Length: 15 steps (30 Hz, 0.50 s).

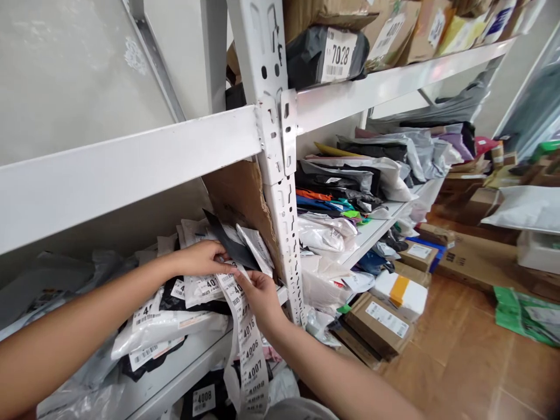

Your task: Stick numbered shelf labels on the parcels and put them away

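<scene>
My left hand [202,258] reaches into the lower shelf bay, its fingers pinched on the top end of a long strip of numbered white labels [251,356]. My right hand [259,294] is closed on the same strip just below, and the strip hangs down past the shelf edge showing numbers such as 4016, 4006 and 4007. Both hands sit right in front of a black mailer bag [231,245] that stands upright among several labelled white and black parcels [168,324]. A torn cardboard divider [242,201] leans behind the bag.
A white metal shelf upright [280,192] stands just right of my hands. A black parcel marked 7028 [326,55] lies on the upper shelf. Mailer bags fill the right-hand bay [371,169]. Cardboard boxes [378,324] and a green bag [525,312] lie on the wooden floor.
</scene>
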{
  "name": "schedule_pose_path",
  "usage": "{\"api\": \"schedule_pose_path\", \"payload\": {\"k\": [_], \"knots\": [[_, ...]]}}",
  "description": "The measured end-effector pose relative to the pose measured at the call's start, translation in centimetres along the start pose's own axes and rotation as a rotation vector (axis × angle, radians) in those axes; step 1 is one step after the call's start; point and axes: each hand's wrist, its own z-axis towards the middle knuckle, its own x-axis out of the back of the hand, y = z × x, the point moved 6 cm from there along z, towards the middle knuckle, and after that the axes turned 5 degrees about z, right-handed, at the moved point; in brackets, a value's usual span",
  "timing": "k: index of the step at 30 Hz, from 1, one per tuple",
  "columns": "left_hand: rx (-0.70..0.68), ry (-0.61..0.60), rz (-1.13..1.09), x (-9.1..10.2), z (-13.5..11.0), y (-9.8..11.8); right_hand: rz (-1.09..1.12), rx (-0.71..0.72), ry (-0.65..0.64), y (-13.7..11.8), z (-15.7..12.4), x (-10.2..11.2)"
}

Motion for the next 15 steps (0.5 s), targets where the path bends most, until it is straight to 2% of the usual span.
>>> {"api": "schedule_pose_path", "payload": {"k": [4,9,15], "knots": [[0.032,0.014,0.055,-0.3,-0.1,-0.2,-0.005,0.013,0.067,-0.1,-0.4,0.1],[0.015,0.108,0.294,-0.7,0.1,0.7,-0.021,-0.026,-0.011,-0.3,-1.1,0.2],[-0.067,0.075,0.382,-1.7,0.9,0.8,-0.038,0.006,0.060,0.1,-1.6,1.2]]}}
